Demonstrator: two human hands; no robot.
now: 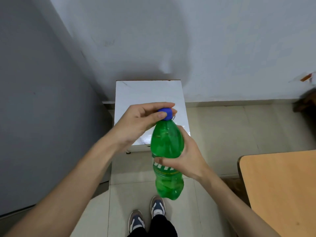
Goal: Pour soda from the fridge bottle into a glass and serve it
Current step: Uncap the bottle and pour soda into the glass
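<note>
Right hand point(189, 158) is wrapping around the middle of the green bottle point(166, 151), its thumb lying across the front just above the label and its fingers curling behind the far side. Held this way, the bottle is hanging in the air in front of the person, nearly upright, its top leaning slightly away. Left hand point(142, 120) is closing on the blue cap point(165, 114) from the left, thumb pressing on the near side and fingers arching over the top and far side. Whether the cap is screwed tight or loosened cannot be told.

Behind the bottle, a white cabinet point(147, 94) is standing against the wall point(188, 40), its top showing between the two hands. A grey panel point(34, 100) is filling the left side of the view. To the right, a wooden table point(280, 190) is reaching in from the edge, well apart from the bottle. Below the bottle, the person's shoes point(158, 206) are standing on the tiled floor point(213, 130), under dark trouser legs.
</note>
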